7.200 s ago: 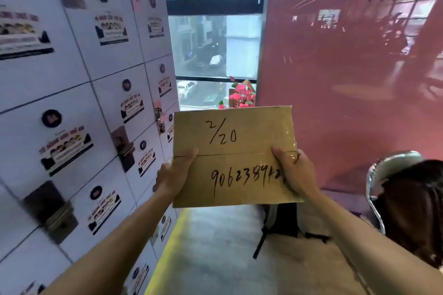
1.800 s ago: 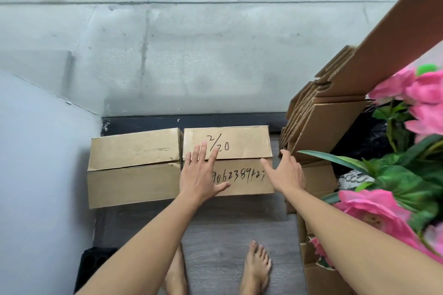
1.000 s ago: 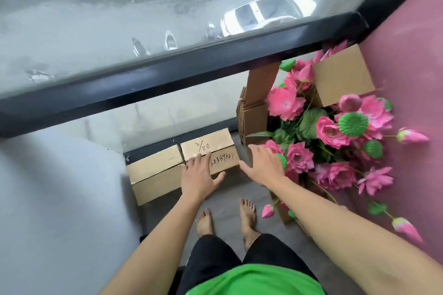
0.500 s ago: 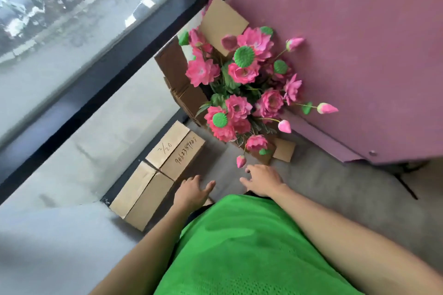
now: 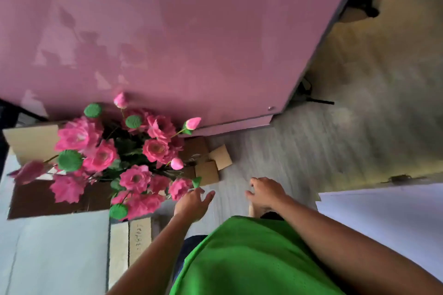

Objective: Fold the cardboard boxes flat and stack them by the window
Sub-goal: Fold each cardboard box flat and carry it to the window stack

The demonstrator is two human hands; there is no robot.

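The flattened cardboard box with handwritten numbers (image 5: 140, 237) lies on the floor at the lower left, partly hidden by the flowers and my left arm. More flattened cardboard (image 5: 31, 141) leans behind the flowers at the far left. My left hand (image 5: 193, 202) hangs empty with fingers apart, just right of the blooms and apart from the box. My right hand (image 5: 266, 193) is also empty, fingers loosely curled, above the grey floor.
A bunch of pink artificial flowers (image 5: 115, 160) stands in a cardboard base (image 5: 207, 171) against the pink wall (image 5: 191, 43). Grey floor (image 5: 311, 151) opens to the right. A white panel (image 5: 383, 220) sits at the right edge. My green shirt (image 5: 239, 258) fills the bottom.
I set the numbered box flat on the floor by the window beside another one and let go. Since then my view has swung right, away from the window, with both hands withdrawn and empty.
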